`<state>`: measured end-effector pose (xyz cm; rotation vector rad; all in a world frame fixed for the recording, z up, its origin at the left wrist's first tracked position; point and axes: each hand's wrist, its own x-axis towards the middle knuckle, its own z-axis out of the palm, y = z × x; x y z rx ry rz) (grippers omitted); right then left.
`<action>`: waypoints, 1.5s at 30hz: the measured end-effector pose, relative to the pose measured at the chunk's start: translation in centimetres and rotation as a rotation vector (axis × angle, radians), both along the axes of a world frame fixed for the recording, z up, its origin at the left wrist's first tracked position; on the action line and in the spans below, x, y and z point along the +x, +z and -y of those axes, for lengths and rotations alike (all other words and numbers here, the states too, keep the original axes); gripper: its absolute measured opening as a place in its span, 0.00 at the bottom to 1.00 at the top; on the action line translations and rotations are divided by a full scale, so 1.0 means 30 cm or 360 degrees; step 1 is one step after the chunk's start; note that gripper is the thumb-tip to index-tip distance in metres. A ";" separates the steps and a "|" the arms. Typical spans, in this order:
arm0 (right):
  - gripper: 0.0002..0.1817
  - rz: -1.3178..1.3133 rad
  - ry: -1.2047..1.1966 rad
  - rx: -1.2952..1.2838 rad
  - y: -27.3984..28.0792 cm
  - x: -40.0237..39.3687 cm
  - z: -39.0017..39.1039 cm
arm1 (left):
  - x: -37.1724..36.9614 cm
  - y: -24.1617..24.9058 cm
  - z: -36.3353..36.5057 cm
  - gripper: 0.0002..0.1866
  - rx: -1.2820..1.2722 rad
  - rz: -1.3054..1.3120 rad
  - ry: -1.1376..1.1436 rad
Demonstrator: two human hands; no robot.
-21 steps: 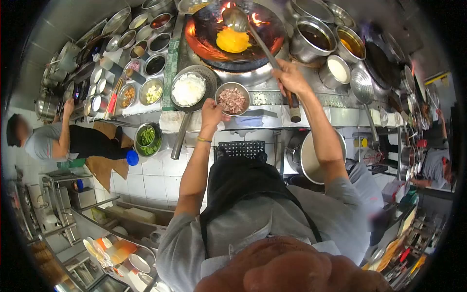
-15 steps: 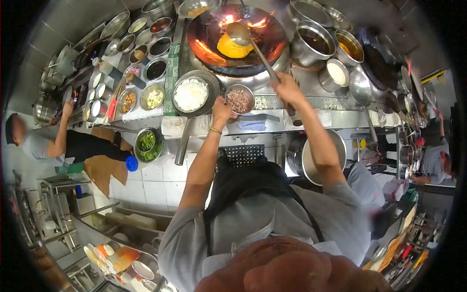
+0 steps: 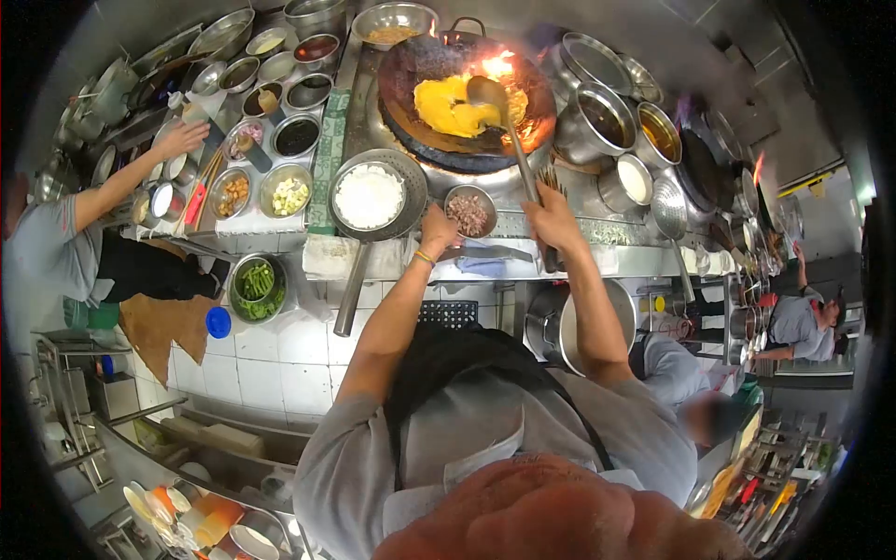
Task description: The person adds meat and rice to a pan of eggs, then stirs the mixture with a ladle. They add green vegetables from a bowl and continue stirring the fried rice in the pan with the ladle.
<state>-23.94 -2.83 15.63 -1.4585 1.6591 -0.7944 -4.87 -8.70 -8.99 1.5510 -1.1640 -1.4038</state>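
Observation:
My right hand (image 3: 556, 224) is closed around the long handle of a ladle (image 3: 519, 149). The ladle's bowl dips into yellow beaten egg (image 3: 450, 105), which lies spread in a large wok (image 3: 397, 79). Flames rise at the wok's back right. My left hand (image 3: 437, 231) grips the left rim of a small metal bowl (image 3: 469, 211) of chopped pinkish meat. Just left of that hand, a bowl of white rice (image 3: 369, 196) rests in a perforated strainer (image 3: 413, 177) with a long handle.
Metal pots of dark liquid (image 3: 600, 117) and orange oil (image 3: 659, 131) stand right of the wok, beside a perforated skimmer (image 3: 669, 207). Bowls of cut ingredients (image 3: 287, 192) fill the left counter. A co-worker's arm (image 3: 140, 177) reaches over there. A cleaver-like blade (image 3: 499, 252) lies at the front edge.
The egg has spread wider across the wok, and the ladle has shifted to its right side. The left co-worker's arm has reached further over the counter. The view has shifted slightly.

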 end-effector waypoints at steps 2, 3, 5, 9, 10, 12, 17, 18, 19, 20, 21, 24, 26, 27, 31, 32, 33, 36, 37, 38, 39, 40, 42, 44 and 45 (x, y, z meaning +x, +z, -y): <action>0.10 0.0133 0.0086 0.0209 0.062 -0.047 0.020 | 0.003 -0.099 0.023 0.17 -0.0046 0.0001 -0.0107; 0.09 0.0285 0.0181 0.0311 0.031 -0.094 0.094 | 0.021 0.108 -0.041 0.19 0.0121 -0.0162 -0.0064; 0.10 0.0367 0.0127 0.0275 -0.009 -0.084 0.197 | 0.007 0.079 -0.040 0.20 0.0061 -0.0070 -0.0007; 0.20 -0.0650 0.0026 -0.0819 -0.188 -0.037 0.147 | 0.026 0.098 -0.054 0.21 -0.0026 0.0174 0.0049; 0.23 -0.0672 0.0033 -0.0291 -0.114 -0.021 0.076 | 0.034 0.087 -0.047 0.21 -0.0084 0.0228 0.0053; 0.23 -0.0317 0.0083 -0.0079 -0.011 -0.007 -0.003 | 0.045 0.034 -0.047 0.21 -0.0182 0.0338 0.0047; 0.19 0.0101 0.0113 0.0101 0.054 -0.043 0.160 | 0.049 0.038 -0.052 0.22 -0.0286 0.0546 -0.0023; 0.19 0.0040 0.0044 -0.0027 0.040 -0.022 0.179 | 0.052 0.064 -0.056 0.22 -0.0331 0.0611 -0.0018; 0.18 -0.0152 -0.0081 -0.0201 0.004 -0.015 0.190 | 0.065 0.091 -0.070 0.21 -0.0365 0.0563 0.0014; 0.17 -0.0144 -0.0121 -0.0217 -0.025 -0.024 0.201 | 0.085 0.111 -0.095 0.20 -0.0391 0.0515 0.0040; 0.17 -0.0136 -0.0162 -0.0234 -0.036 -0.028 0.221 | 0.100 0.126 -0.105 0.20 -0.0418 0.0466 0.0065; 0.15 -0.0095 -0.0091 -0.0100 -0.041 -0.032 0.270 | 0.115 0.175 -0.128 0.16 -0.0466 0.0400 0.0079; 0.13 0.0060 0.0042 0.0074 0.023 -0.027 0.248 | 0.122 0.211 -0.150 0.13 -0.0509 0.0379 0.0065; 0.12 0.0197 0.0119 0.0180 0.068 -0.031 0.205 | 0.137 0.220 -0.167 0.12 -0.0540 0.0347 0.0059; 0.13 0.0303 0.0169 0.0274 0.075 -0.156 0.088 | 0.227 0.294 -0.237 0.08 -0.0250 0.0050 0.0142; 0.14 0.0244 0.0141 0.0235 0.086 -0.181 0.076 | 0.232 0.274 -0.216 0.08 -0.0379 0.0180 0.0114; 0.18 0.0247 0.0174 0.0204 0.013 -0.231 0.112 | 0.228 0.226 -0.188 0.08 -0.0500 0.0310 0.0084; 0.18 -0.0101 -0.0063 0.0022 0.000 -0.116 0.156 | 0.158 0.162 -0.107 0.11 -0.0637 0.0833 -0.0098; 0.19 -0.0059 -0.0051 0.0028 0.005 -0.075 0.161 | 0.121 0.155 -0.083 0.12 -0.0649 0.1027 -0.0169; 0.20 -0.0019 -0.0034 0.0039 0.013 -0.035 0.162 | 0.096 0.144 -0.073 0.13 -0.0639 0.1120 -0.0230; 0.20 0.0020 -0.0017 0.0051 0.021 -0.016 0.158 | 0.078 0.153 -0.068 0.14 -0.0627 0.1214 -0.0290; 0.20 0.0134 0.0062 0.0164 0.034 -0.039 0.148 | 0.064 0.159 -0.064 0.15 -0.0614 0.1307 -0.0351; 0.21 0.0360 0.0222 0.0400 0.050 -0.138 0.102 | 0.055 0.137 -0.060 0.17 -0.0589 0.1349 -0.0405; 0.21 0.0290 0.0157 0.0261 0.041 -0.186 0.064 | 0.052 0.070 -0.042 0.17 -0.0607 0.1345 -0.0422; 0.21 0.0168 0.0108 0.0201 0.041 -0.198 0.065 | 0.046 0.075 -0.040 0.16 -0.0592 0.1297 -0.0367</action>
